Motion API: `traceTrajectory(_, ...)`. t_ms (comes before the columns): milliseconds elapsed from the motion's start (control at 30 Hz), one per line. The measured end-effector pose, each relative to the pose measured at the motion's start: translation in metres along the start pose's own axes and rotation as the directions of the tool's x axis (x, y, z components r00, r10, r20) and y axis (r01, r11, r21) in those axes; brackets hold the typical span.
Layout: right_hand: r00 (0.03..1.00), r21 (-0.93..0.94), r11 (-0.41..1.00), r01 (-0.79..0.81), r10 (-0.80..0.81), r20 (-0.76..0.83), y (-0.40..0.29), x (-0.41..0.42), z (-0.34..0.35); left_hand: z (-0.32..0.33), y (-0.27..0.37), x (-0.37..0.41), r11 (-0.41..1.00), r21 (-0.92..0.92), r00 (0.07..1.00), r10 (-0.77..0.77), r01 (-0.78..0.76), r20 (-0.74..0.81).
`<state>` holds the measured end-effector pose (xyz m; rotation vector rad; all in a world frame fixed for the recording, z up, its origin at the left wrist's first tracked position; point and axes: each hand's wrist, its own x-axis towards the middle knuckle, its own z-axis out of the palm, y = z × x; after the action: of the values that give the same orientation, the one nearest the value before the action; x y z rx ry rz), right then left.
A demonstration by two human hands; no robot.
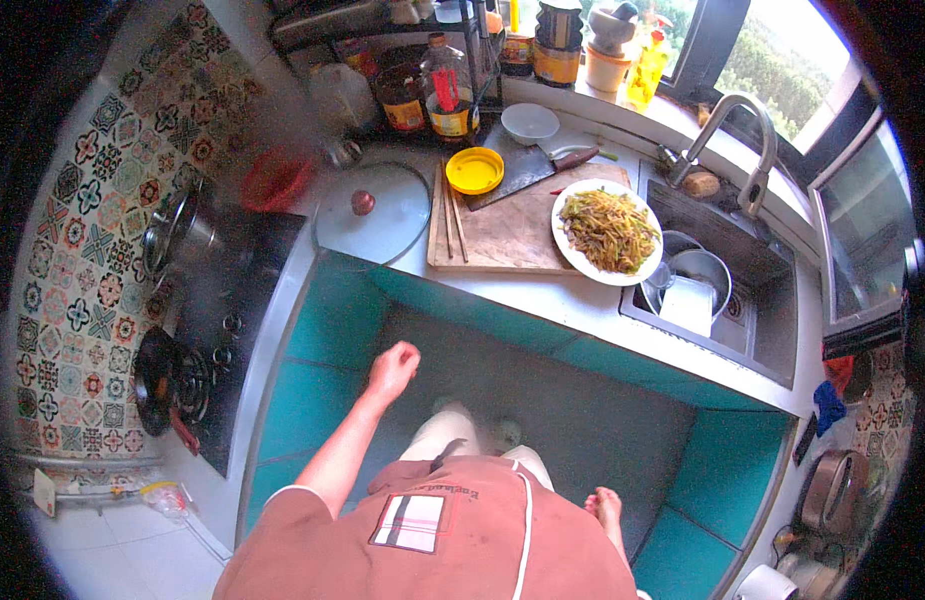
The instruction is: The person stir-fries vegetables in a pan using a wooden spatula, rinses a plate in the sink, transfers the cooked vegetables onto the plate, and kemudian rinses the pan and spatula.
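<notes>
My left hand hangs over the floor in front of the teal cabinets, its fingers curled and holding nothing that shows. Low at my right side is my right hand, also with loosely bent fingers and no object visible in it. On the counter before me, a white plate of stir-fried shredded food rests partly on a wooden cutting board. The board also bears wooden chopsticks, a cleaver and a yellow lid-like dish. A glass pot lid lies left of the board.
To the right, a sink with a curved faucet holds metal bowls. At the left is a black stove with a dark wok. A white bowl and sauce bottles stand at the back.
</notes>
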<state>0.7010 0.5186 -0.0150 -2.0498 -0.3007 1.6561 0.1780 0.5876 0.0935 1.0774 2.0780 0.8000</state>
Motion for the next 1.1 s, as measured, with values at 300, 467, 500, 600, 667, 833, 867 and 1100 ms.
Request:
traceTrajectory(300,0.924,-0.353,0.855,0.380,-0.337,0.178,0.003,0.041,0.033,0.017,0.106,0.161,0.907,0.410,0.969,0.180,-0.098,-0.167)
traceTrajectory(467,0.930,-0.225,0.915,0.334,-0.359,-0.082,-0.073,0.018,0.056,0.005,0.116,0.212,0.949,0.253,0.954,0.238,-0.189,-0.180)
traceTrajectory(500,0.916,-0.189,0.914,0.359,-0.384,-0.117,-0.091,0.006,0.064,0.002,0.116,0.220,0.953,0.250,0.963,0.215,-0.170,-0.162)
traceTrajectory(600,0.860,-0.092,0.879,0.468,-0.477,-0.184,-0.143,-0.019,0.098,0.002,0.114,0.229,0.897,0.387,0.961,0.264,-0.215,-0.079)
traceTrajectory(667,0.783,-0.007,0.810,0.586,-0.568,-0.254,-0.173,-0.026,0.124,0.006,0.112,0.230,0.860,0.445,0.961,0.277,-0.248,0.000)
traceTrajectory(833,0.719,-0.002,0.749,0.662,-0.637,-0.279,-0.234,-0.018,0.151,0.012,0.118,0.228,0.913,0.357,0.978,0.207,-0.197,0.010)
traceTrajectory(867,0.745,-0.010,0.769,0.639,-0.623,-0.237,-0.242,-0.013,0.153,0.012,0.121,0.229,0.910,0.359,0.977,0.209,-0.207,0.034)
traceTrajectory(1100,0.710,-0.068,0.725,0.685,-0.686,-0.159,-0.266,0.018,0.138,0.023,0.132,0.228,0.881,0.462,0.994,0.109,-0.104,0.014)
